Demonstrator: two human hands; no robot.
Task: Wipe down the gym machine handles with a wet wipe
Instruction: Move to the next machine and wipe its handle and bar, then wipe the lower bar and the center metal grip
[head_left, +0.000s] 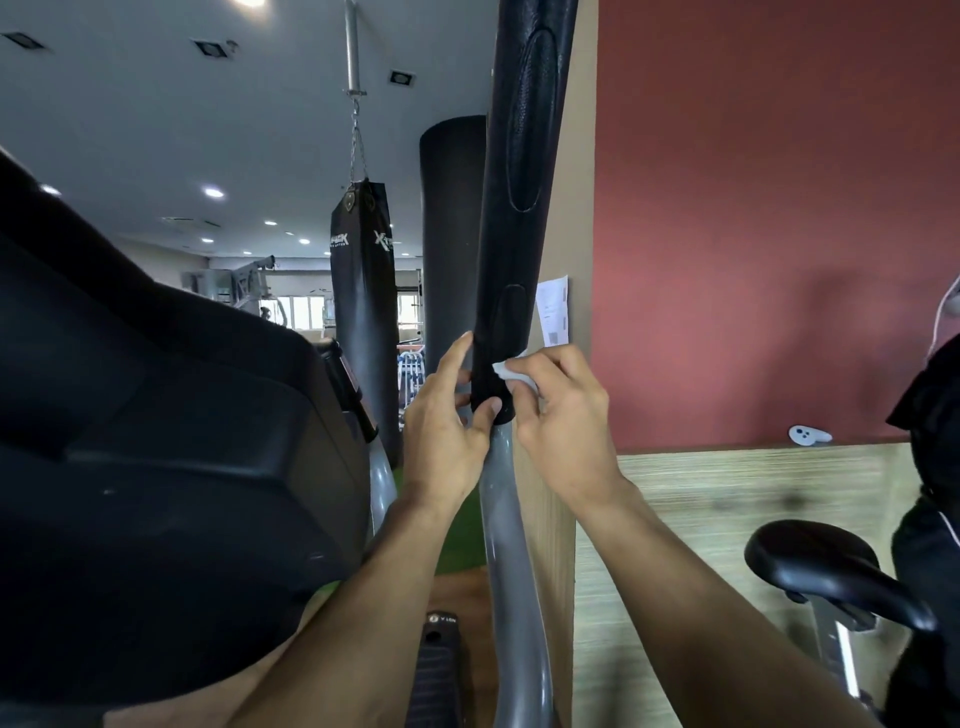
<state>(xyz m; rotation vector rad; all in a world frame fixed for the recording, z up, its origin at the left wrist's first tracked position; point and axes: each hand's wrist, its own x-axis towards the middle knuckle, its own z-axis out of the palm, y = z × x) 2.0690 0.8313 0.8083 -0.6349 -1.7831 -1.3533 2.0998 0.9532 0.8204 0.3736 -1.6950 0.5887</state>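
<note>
One tall handle (524, 208) rises through the middle of the view, a round black grip with a pebbled texture and two long oval recesses, fitted over one smooth grey metal tube (506, 545) that curves down toward 6 o'clock. Two bare hands meet at the grip's lower end, just above centre. The left hand (447, 431) is curled round that end from the 9 o'clock side, thumb across the front and fingertips going behind it. The right hand (563, 410) comes in from 3 o'clock and pinches one small crumpled white wet wipe (511, 373) against the grip's side, fingers bent over it so only a scrap of it shows. At 9 o'clock one bulky black machine console (156, 441) with matte, angular panels fills the left side. Behind the handle, toward 11 o'clock, one black cylindrical punching bag (363, 312) hangs by a chain, and one dark round column (452, 234) stands just beside the handle. At 4 o'clock one glossy black padded bike saddle (821, 561) sits before a pale wood-grain wall panel (727, 519), with one flat red wall (779, 208) above it and one white paper sheet (553, 312) stuck near the corner at 2 o'clock
</note>
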